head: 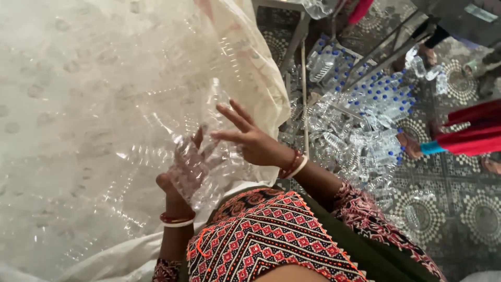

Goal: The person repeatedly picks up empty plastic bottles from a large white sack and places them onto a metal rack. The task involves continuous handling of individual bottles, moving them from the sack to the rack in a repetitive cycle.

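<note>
Left hand (pixel 180 175) is curled around a crushed clear bottle (pixel 201 172) at the mouth of the big bag (pixel 104 104), right hand (pixel 250 141) just beside it, fingers spread, touching the bag.

The large clear plastic sack stuffed with empty transparent bottles (pixel 94 120) fills the whole left side and walls off any passage there; its white edge bulges toward the middle. The left hand (pixel 182 175) is sunk among crumpled clear bottles (pixel 206 172) inside the sack, hemmed in on all sides. The right hand (pixel 250 138), fingers spread, has open air only just above the sack's edge. To the right, a heap of blue-capped clear bottles (pixel 365 109) covers the patterned tile floor (pixel 469 209), and slanted grey metal bars (pixel 386 49) cross above it. Bare floor shows lower right.
</note>
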